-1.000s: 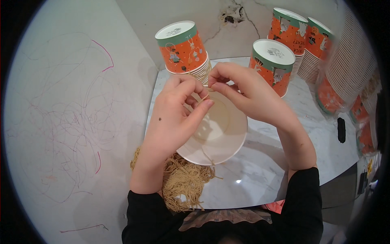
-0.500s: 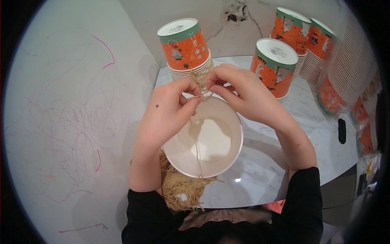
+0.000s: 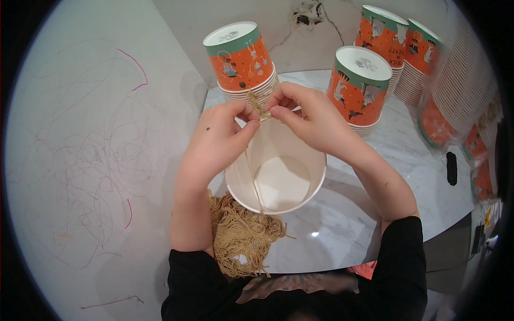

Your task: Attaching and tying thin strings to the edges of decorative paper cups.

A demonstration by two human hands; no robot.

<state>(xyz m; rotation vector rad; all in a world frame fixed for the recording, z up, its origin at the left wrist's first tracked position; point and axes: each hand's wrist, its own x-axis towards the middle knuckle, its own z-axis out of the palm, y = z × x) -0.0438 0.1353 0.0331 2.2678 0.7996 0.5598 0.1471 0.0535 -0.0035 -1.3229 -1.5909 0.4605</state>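
Note:
A paper bucket (image 3: pixel 309 152), white inside, stands mouth up at the middle of the table. Over its far rim, my left hand (image 3: pixel 214 139) pinches a thin tan string (image 3: pixel 254 182) between thumb and fingertips. My right hand (image 3: pixel 318 120) grips the string a short way to the right, its fingers curled together. From the left hand the strand hangs down across the bucket's mouth to the near rim. Some twisted tan string (image 3: pixel 255 100) shows just beyond the fingers. A loose heap of tan strings (image 3: pixel 243 235) lies by my left forearm, touching the table's near edge.
Behind my left hand stands a stack of upturned orange and green paper buckets (image 3: pixel 235 64). More such stacks (image 3: pixel 361 80) are at the back right, some in a clear plastic bag (image 3: pixel 460 85). A black object (image 3: pixel 451 168) lies at right. A scribbled white wall (image 3: pixel 107 160) borders the left.
The bucket has shifted away from me and a little right, uncovering more of the string heap. Both hands have moved slightly left and away, still pinching the string.

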